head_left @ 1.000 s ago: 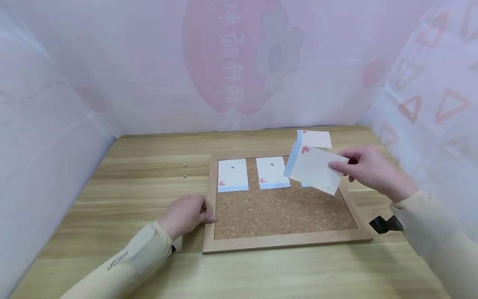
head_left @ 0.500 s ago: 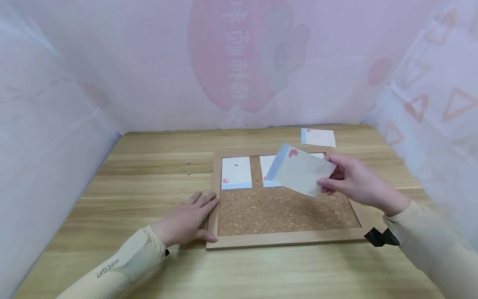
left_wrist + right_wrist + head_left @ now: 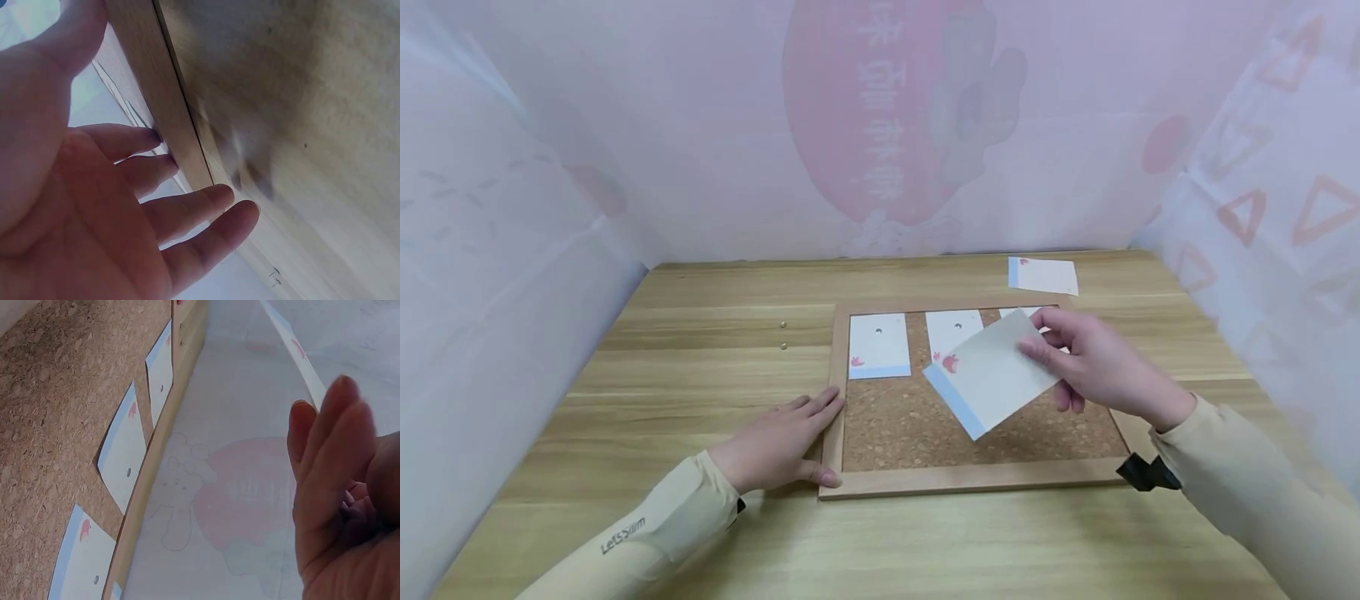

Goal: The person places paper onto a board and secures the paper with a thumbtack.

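Observation:
My right hand pinches a white note card with a blue edge strip and a small red print, tilted above the cork board. In the right wrist view that card shows nearly edge-on past the fingertips. Along the board's far side are three similar cards, each with a tack: the left card, the middle card and the right card. My left hand rests at the left side of the wooden frame, fingers spread straight, thumb at the near corner.
One more card lies on the table behind the board at right. To the board's left, two small tacks, a far tack and a near tack, stand on the wood table. Printed cloth walls enclose the table's back and sides.
The held card has moved left and turned, its blue strip now pointing down toward the near left. The left hand's fingers, earlier curled at the frame, have spread along its side.

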Tool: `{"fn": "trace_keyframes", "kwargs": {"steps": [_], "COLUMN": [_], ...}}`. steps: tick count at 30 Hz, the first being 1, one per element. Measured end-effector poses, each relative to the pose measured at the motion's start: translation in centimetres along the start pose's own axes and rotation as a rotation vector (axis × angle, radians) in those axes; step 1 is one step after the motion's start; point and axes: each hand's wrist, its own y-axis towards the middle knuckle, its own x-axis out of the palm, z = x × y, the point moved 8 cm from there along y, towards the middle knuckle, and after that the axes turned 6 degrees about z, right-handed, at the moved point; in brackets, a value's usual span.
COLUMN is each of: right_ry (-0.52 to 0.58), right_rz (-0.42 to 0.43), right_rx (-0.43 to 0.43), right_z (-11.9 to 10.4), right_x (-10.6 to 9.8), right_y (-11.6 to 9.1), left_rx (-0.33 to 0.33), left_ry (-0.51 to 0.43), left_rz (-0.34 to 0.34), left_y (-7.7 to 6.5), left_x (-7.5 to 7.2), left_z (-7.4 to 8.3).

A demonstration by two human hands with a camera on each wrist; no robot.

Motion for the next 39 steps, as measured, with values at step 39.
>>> {"fn": "trace_keyframes", "kwargs": {"steps": [39], "right_ry": [-0.071], "right_rz": [-0.292], "right_rx": [0.011], "right_z": [1.3], "right_x": [12.3], "right_y": [6.6], "left_rx": [0.0], "left_ry": [-0.014], "left_rz": [0.013], "left_y": [-0.1], "left_x": [-0.2], "left_z": [1.6]}}
